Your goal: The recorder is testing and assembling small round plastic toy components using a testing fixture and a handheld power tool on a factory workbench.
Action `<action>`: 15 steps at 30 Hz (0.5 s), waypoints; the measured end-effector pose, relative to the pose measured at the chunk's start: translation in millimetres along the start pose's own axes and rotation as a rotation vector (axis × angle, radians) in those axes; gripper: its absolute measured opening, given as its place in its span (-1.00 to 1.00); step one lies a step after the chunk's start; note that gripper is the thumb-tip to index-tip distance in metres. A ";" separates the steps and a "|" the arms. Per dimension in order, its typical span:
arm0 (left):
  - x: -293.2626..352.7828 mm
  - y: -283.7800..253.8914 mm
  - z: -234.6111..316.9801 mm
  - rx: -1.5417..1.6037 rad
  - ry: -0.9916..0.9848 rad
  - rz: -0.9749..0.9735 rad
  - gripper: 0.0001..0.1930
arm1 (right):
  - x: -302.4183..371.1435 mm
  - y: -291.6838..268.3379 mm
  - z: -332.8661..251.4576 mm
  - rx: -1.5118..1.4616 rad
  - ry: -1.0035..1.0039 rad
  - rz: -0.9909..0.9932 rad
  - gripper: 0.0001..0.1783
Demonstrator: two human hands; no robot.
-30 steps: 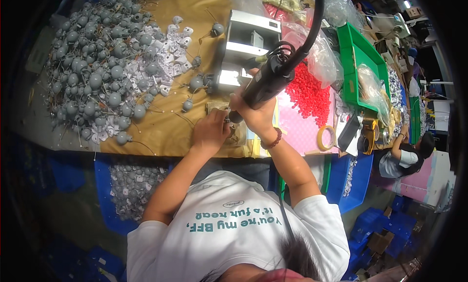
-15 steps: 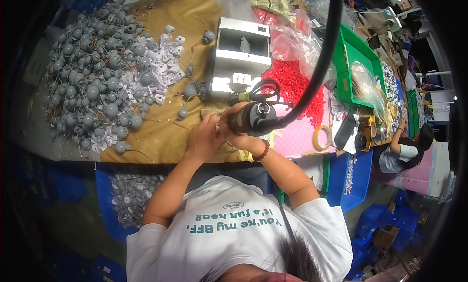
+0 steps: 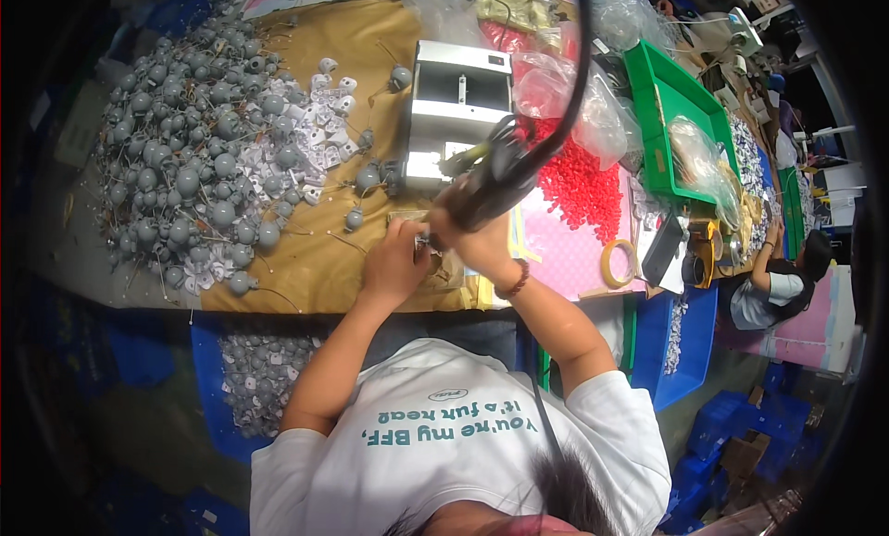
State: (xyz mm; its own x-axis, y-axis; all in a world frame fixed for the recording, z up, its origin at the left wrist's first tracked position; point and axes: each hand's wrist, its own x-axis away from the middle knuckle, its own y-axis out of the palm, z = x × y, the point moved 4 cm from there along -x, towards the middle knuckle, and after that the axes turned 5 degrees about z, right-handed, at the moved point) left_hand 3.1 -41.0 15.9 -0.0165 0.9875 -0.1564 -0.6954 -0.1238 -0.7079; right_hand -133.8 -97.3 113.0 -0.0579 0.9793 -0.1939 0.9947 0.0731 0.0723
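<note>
My right hand (image 3: 482, 249) grips a black electric screwdriver (image 3: 491, 189), which leans with its top toward the upper right and is smeared by motion. Beside the driver's lower end, my left hand (image 3: 396, 266) rests at the table's near edge, fingers curled around a small piece mostly hidden by them. Under both hands lies a flat, light fixture or block (image 3: 449, 281), only partly visible. Just beyond them stands a boxy silver-and-black machine (image 3: 460, 110) with an open slot. A few grey ball-shaped parts with wires (image 3: 368, 177) lie to the left of it.
Left, a large heap of grey ball-shaped parts (image 3: 176, 147) mixes with white pieces (image 3: 324, 129). Right are small red parts (image 3: 588, 193), a tape roll (image 3: 617, 263) and a green tray (image 3: 648, 119). Blue bins (image 3: 208, 388) stand below the table. Another person (image 3: 773, 295) works far right.
The screwdriver has gone from nearly upright to tilted, and its cable has swung left. My right hand has turned with it. My left hand stays about where it was.
</note>
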 end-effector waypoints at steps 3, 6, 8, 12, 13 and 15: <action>1.9 -3.8 7.1 -0.007 -0.062 -0.001 -0.55 | -17.1 -32.4 8.0 -0.065 0.162 0.215 -0.81; 2.4 -5.6 12.4 0.018 -0.031 0.028 -0.58 | -36.3 -79.4 32.8 -0.053 0.126 0.379 -0.75; 3.2 -6.4 14.9 0.035 -0.012 0.040 -0.59 | -36.1 -96.8 54.7 -0.180 0.180 0.425 -0.62; 9.8 -6.8 14.8 0.002 0.084 0.108 -0.61 | -4.7 -79.8 39.6 0.395 -0.322 0.401 -0.61; 11.2 -6.9 14.2 -0.008 0.093 0.115 -0.62 | 5.3 -71.2 30.2 0.600 -0.480 0.217 -0.70; 12.1 -5.1 15.9 -0.022 0.124 0.120 -0.62 | 15.5 -51.3 39.5 0.574 -0.391 -0.065 -0.74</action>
State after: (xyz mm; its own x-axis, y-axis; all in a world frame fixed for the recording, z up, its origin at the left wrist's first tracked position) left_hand -4.9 -26.9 28.5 -0.0090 0.9460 -0.3239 -0.6778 -0.2439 -0.6936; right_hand -182.3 -93.3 67.6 -0.1912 0.8286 -0.5262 0.8843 -0.0873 -0.4587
